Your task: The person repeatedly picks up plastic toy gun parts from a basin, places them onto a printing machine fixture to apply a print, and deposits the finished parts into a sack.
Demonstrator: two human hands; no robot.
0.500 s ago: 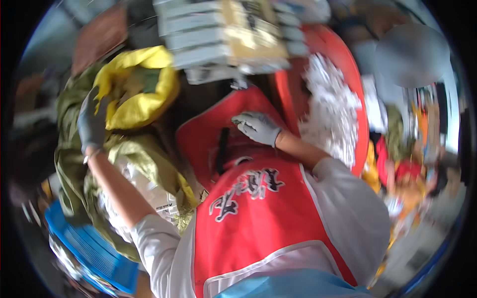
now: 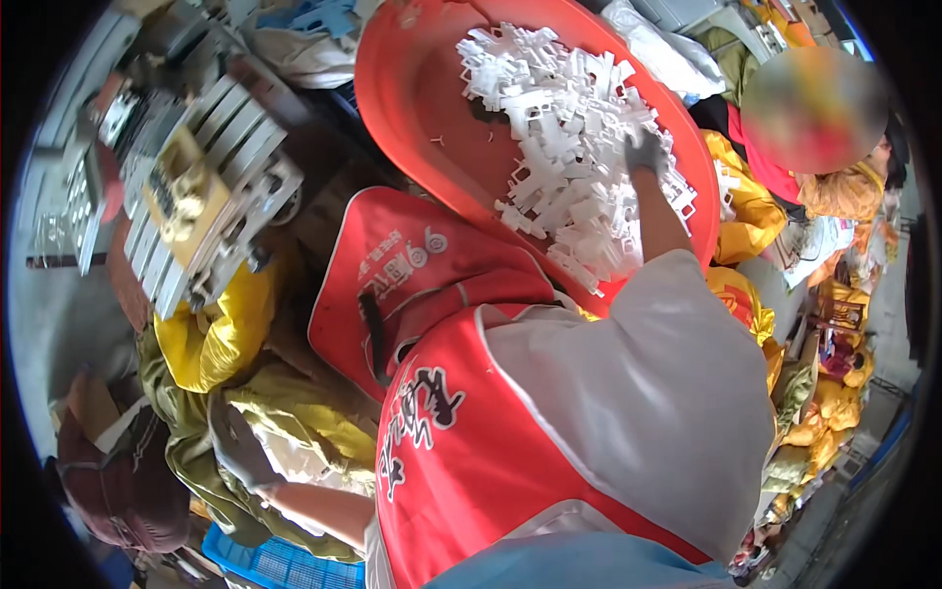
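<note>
My right hand (image 2: 645,155), in a grey glove, reaches into a large red tub (image 2: 407,118). It touches the heap of white pistol-shaped plastic pieces (image 2: 579,128) there. Its fingertips are partly lost among them, so I cannot see whether it grips any. My left hand (image 2: 238,447), also gloved, lies against the mouth of an olive woven sack (image 2: 191,466). Its fingers look stretched out, with nothing visible in them. Pale pieces in clear plastic (image 2: 294,454) show inside the sack beside that hand.
A yellow sack (image 2: 221,329) stands beyond the olive one, near a stacked grey metal machine (image 2: 221,167). Below the left forearm is a blue plastic basket (image 2: 280,562). A person in orange-yellow clothing (image 2: 844,191) is at the right, among yellow bags (image 2: 751,221).
My view has swung right toward the tub. My right hand has gone from over my red apron into the white pieces; my left has left the yellow sack for the olive one.
</note>
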